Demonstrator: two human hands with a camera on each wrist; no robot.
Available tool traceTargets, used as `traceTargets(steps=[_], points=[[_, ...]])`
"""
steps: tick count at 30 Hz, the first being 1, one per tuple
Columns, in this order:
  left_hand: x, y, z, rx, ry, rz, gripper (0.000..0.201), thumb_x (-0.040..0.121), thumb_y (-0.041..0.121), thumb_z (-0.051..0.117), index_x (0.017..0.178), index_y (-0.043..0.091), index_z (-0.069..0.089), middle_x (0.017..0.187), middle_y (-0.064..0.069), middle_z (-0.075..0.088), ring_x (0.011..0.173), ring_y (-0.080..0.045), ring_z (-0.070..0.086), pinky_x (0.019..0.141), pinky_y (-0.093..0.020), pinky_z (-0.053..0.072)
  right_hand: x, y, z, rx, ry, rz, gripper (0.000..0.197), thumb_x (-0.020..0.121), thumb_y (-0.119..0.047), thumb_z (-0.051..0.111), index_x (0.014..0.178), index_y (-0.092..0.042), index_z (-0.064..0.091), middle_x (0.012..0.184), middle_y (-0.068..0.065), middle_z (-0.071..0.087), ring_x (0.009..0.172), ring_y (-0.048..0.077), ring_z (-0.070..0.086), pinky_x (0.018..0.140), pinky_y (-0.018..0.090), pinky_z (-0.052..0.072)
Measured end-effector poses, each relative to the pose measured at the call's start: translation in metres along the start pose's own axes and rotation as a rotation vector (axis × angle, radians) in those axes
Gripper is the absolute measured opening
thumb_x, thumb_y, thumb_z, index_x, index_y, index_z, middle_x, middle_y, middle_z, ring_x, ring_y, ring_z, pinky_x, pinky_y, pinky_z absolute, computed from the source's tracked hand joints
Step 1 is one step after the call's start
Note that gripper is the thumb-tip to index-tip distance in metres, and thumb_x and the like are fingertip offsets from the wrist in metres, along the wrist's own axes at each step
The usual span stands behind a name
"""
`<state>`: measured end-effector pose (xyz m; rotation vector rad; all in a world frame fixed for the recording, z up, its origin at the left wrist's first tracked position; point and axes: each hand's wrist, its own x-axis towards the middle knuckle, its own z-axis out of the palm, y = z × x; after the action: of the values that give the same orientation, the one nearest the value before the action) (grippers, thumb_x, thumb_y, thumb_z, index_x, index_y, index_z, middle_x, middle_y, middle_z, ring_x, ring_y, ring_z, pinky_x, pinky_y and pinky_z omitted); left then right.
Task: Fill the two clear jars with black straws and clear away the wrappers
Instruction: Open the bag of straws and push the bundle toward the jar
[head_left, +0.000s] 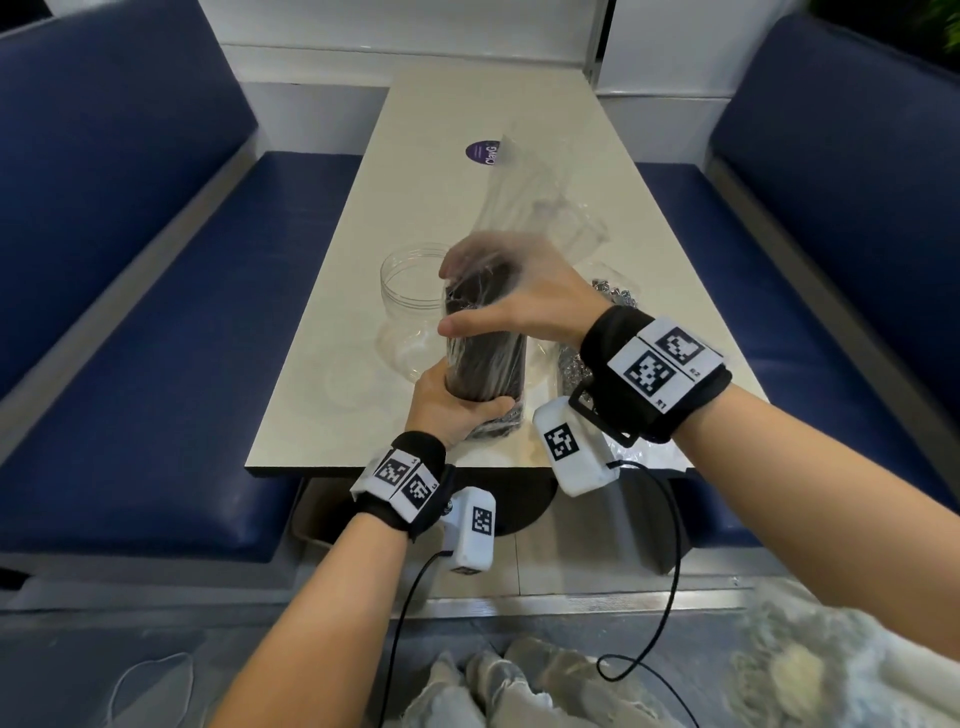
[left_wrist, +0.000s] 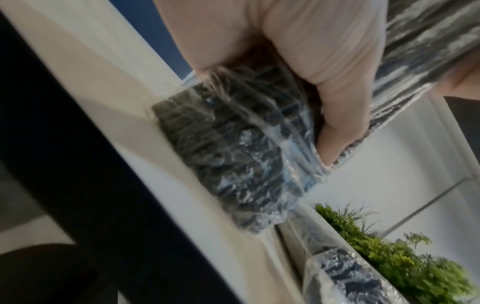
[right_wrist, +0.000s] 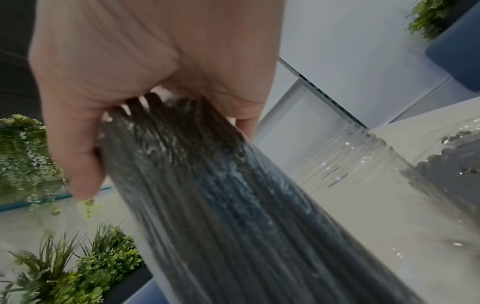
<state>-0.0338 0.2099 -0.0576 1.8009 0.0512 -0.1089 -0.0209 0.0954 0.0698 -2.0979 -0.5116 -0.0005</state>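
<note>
Your right hand (head_left: 511, 301) blurs at the fingertips in the head view, so how far its fingers curl over the top of the bundle of black straws (head_left: 485, 343) is hard to make out there; the right wrist view shows fingers and thumb wrapped round the straws' upper end. The clear wrapper (head_left: 524, 192) rises loose above that hand, its edges faint against the pale table (head_left: 415, 124). Your left hand (head_left: 449, 410) grips the bundle's lower end, which stands on the table near the front edge, and the left wrist view shows the fingers curled round the wrapped base. One clear jar (head_left: 410, 312) stands open just left of the bundle, partly hidden behind it; a second jar cannot be picked out. Another wrapped pack of straws (head_left: 574, 364) lies to the right, mostly covered by your right wrist. A purple round sticker (head_left: 482, 152) sits farther back on the table, half behind the wrapper. Blue padded benches (head_left: 130, 260) flank the table, and green plants (right_wrist: 64, 267) show in the wrist views.
</note>
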Motion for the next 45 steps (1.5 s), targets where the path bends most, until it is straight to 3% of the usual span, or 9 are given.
traceTargets(steps=[6,10,16,20,24,30,35,42,45], points=[[-0.008,0.027,-0.006,0.007,0.042,0.126,0.07,0.055,0.017,0.09,0.114,0.018,0.053,0.101,0.01,0.059,0.095,-0.006,0.057,0.083,-0.018,0.046,-0.002,0.0,-0.001,-0.041,-0.007,-0.005,0.021,0.07,-0.013,0.076,0.085,-0.018,0.063,0.083,-0.019,0.058,0.083,-0.002,0.055,0.081,0.013,0.044],[-0.007,0.041,0.003,-0.086,0.101,0.14,0.064,0.06,0.015,0.087,0.116,0.009,0.056,0.105,0.0,0.061,0.101,-0.014,0.058,0.084,-0.024,0.047,-0.001,-0.001,0.003,-0.042,0.004,-0.029,0.019,0.07,-0.012,0.076,0.083,-0.017,0.064,0.084,-0.008,0.062,0.085,0.011,0.06,0.084,0.026,0.049],[-0.005,0.028,0.005,-0.064,0.063,0.103,0.052,0.068,0.006,0.082,0.112,0.01,0.054,0.099,0.003,0.058,0.096,-0.011,0.055,0.082,-0.022,0.043,-0.004,-0.001,0.0,-0.033,0.023,-0.042,0.028,0.066,-0.014,0.08,0.09,-0.009,0.066,0.087,-0.006,0.062,0.089,0.014,0.061,0.081,0.022,0.049],[-0.006,0.017,0.004,-0.024,0.023,0.071,0.054,0.063,0.009,0.085,0.111,0.008,0.058,0.099,-0.001,0.062,0.105,-0.022,0.063,0.086,-0.028,0.049,-0.007,-0.002,0.0,-0.074,0.006,-0.026,0.023,0.067,-0.016,0.079,0.076,-0.026,0.061,0.091,0.006,0.065,0.084,0.019,0.06,0.076,0.029,0.048],[-0.004,0.027,0.0,-0.04,0.04,0.131,0.063,0.057,0.017,0.089,0.11,0.016,0.055,0.108,0.001,0.062,0.106,-0.015,0.059,0.089,-0.027,0.048,-0.007,0.0,0.003,-0.068,0.019,-0.034,0.029,0.07,-0.017,0.076,0.068,-0.036,0.055,0.094,0.012,0.066,0.085,0.026,0.061,0.076,0.037,0.05],[-0.001,0.032,0.01,-0.045,0.108,0.158,0.045,0.069,0.009,0.081,0.107,0.011,0.058,0.094,0.002,0.062,0.09,-0.012,0.06,0.067,-0.006,0.048,-0.005,0.001,0.001,-0.049,0.036,-0.004,0.026,0.068,-0.016,0.078,0.07,-0.032,0.058,0.08,-0.005,0.062,0.074,0.007,0.057,0.066,0.014,0.047],[-0.003,0.02,0.01,-0.042,0.066,0.119,0.049,0.067,0.006,0.082,0.11,0.008,0.058,0.095,0.001,0.062,0.092,-0.014,0.06,0.075,-0.018,0.048,-0.009,0.001,0.0,0.017,0.037,0.003,0.027,0.065,-0.015,0.079,0.084,-0.022,0.061,0.087,0.002,0.065,0.088,0.023,0.062,0.08,0.037,0.053],[0.0,0.03,0.005,-0.05,0.058,0.178,0.072,0.054,0.022,0.091,0.115,0.008,0.056,0.106,0.0,0.065,0.099,-0.012,0.061,0.08,-0.02,0.051,-0.009,0.002,0.003,-0.01,0.076,-0.007,0.025,0.064,-0.022,0.077,0.083,-0.022,0.061,0.09,0.007,0.067,0.089,0.027,0.062,0.081,0.044,0.052],[-0.001,0.034,0.01,-0.091,0.109,0.186,0.059,0.062,0.015,0.086,0.113,0.004,0.057,0.104,-0.005,0.066,0.098,-0.017,0.063,0.084,-0.026,0.054,-0.009,0.002,0.005,-0.009,0.062,-0.006,0.025,0.062,-0.022,0.076,0.082,-0.023,0.062,0.089,0.005,0.067,0.089,0.025,0.062,0.083,0.043,0.053]])
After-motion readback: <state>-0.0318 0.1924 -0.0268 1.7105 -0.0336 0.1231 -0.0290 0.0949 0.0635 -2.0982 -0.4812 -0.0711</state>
